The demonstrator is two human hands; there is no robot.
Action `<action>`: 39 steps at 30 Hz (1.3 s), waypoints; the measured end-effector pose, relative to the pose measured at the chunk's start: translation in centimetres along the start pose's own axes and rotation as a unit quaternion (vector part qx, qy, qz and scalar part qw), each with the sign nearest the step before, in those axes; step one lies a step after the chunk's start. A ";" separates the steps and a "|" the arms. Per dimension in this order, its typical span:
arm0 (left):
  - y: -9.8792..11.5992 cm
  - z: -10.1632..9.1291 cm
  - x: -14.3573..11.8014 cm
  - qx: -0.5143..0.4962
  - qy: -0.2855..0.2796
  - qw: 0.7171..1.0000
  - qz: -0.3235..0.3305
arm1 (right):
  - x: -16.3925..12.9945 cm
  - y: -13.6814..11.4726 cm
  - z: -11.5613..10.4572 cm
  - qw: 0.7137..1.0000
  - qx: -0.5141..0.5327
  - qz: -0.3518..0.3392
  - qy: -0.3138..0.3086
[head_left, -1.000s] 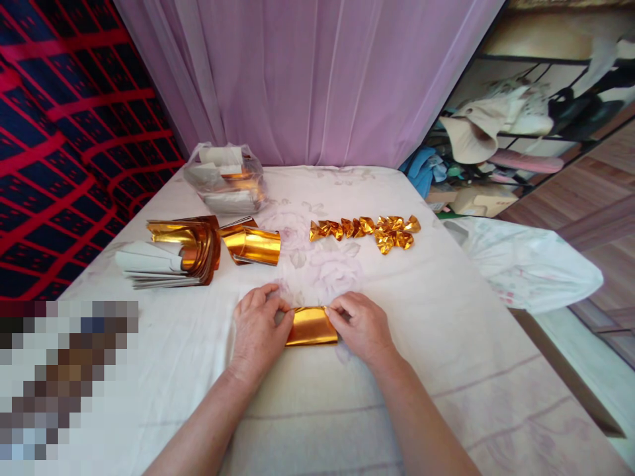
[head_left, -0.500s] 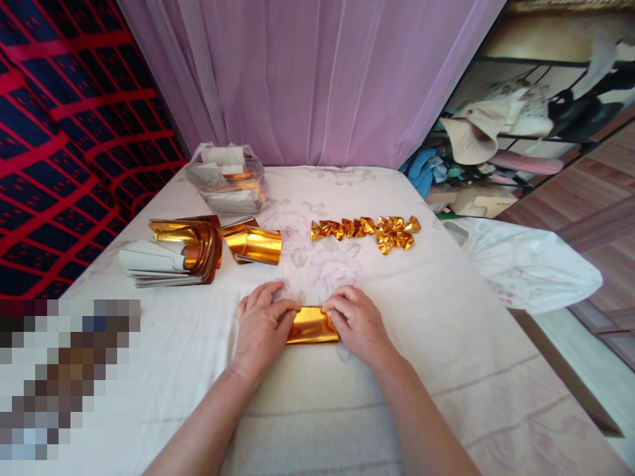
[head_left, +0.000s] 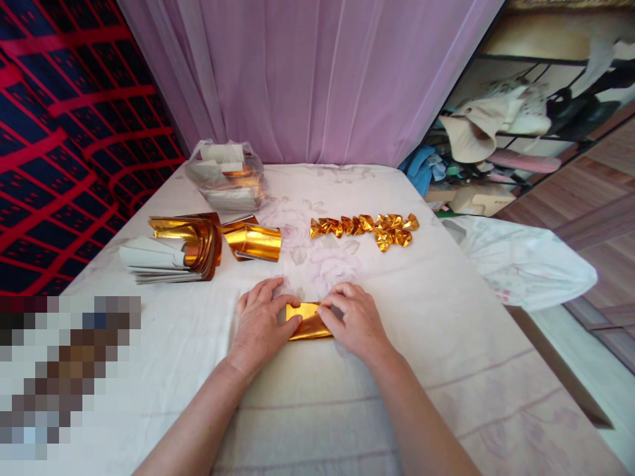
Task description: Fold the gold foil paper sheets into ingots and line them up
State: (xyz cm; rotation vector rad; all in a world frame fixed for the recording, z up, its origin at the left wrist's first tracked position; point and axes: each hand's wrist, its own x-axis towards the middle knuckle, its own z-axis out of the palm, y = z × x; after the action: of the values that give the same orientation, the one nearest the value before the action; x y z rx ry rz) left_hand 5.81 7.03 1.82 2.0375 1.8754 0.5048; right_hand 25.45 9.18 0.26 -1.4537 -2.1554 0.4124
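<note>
Mauve curtaining [head_left: 307, 79] hangs behind the floral tablecloth [head_left: 278, 423], where folded gold foil paper [head_left: 308, 325] lies between both hands. Spread loosely, the left hand [head_left: 260, 324] presses its left end; the right hand [head_left: 358, 320] pinches its far edge

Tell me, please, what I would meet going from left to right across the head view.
Stack of gold paper → left hand → folded gold paper → right hand → beige cap.
</note>
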 end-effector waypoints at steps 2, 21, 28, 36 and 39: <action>0.0 0.0 0.0 0.000 0.000 1.000 0.001 | 0.0 -0.6 0.0 1.000 -0.024 0.020 -0.003; -0.5 -0.1 -0.2 0.007 -0.016 0.999 0.028 | -0.4 -1.1 -2.0 0.992 -0.036 0.024 -0.120; -0.8 0.1 -0.2 0.007 -0.023 0.999 0.028 | -0.4 -1.0 -2.5 0.986 -0.037 0.029 -0.161; -0.7 0.0 -0.2 0.012 -0.037 0.999 0.023 | -0.7 -0.3 -3.1 0.980 -0.011 0.008 -0.198; -0.8 0.0 -0.1 0.014 -0.038 0.999 0.025 | -0.9 -0.2 -3.2 0.978 -0.017 0.000 -0.210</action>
State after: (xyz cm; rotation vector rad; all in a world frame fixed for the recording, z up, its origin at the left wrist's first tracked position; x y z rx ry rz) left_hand 5.12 6.96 1.42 2.0960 1.8004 0.4103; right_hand 27.41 8.20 2.82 -1.4889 -2.4960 0.7435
